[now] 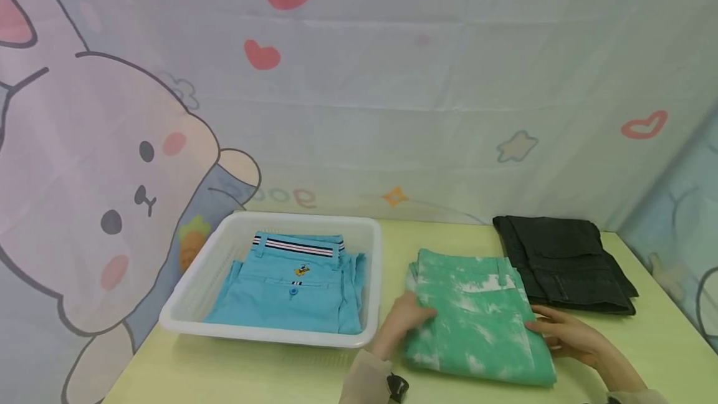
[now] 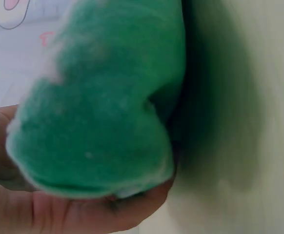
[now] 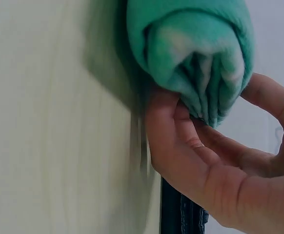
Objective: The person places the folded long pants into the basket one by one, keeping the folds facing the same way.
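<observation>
Folded green-and-white tie-dye pants (image 1: 477,323) lie between my two hands on the yellow table, right of the basket. My left hand (image 1: 408,317) grips their left edge, thumb on top and fingers curled underneath, as the left wrist view shows around the green fabric (image 2: 103,112). At the opposite edge my right hand (image 1: 572,336) holds the folded layers, its fingers tucked below and thumb above. Rolled folds of the green cloth (image 3: 195,53) fill the top of the right wrist view, close over the table surface.
A white plastic basket (image 1: 269,336) at left holds folded light-blue pants (image 1: 280,298) with a striped waistband. Folded black pants (image 1: 566,267) lie at the back right, just behind the green ones. A printed curtain (image 1: 392,111) hangs along the table's rear edge.
</observation>
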### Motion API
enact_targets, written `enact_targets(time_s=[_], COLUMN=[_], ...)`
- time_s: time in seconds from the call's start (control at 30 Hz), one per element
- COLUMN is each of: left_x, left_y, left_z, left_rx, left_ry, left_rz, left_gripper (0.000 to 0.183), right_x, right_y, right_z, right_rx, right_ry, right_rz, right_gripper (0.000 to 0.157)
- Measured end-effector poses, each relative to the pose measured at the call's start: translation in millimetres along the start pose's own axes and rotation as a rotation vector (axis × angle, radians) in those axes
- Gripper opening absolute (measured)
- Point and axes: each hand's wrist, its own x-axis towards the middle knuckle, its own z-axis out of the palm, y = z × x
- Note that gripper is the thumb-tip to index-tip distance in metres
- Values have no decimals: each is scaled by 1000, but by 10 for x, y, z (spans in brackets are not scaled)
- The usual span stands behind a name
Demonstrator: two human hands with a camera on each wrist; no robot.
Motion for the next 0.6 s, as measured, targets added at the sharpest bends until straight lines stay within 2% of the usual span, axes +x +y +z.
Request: enact_targets(time_s=[0.37,0.6], left_x=[-15,4], left_y=[-3,-18], left_z=[-2,0], left_rx=[-36,-85], left_ry=[-56,-84], left_rz=[-18,-26], left_gripper=[65,62], right_x=[-8,9], right_y=[25,37], right_z=[-18,-34], right_rx=[68,83], right_ry=[-74,-112], right_rz=[-33,-48], right_gripper=[85,83])
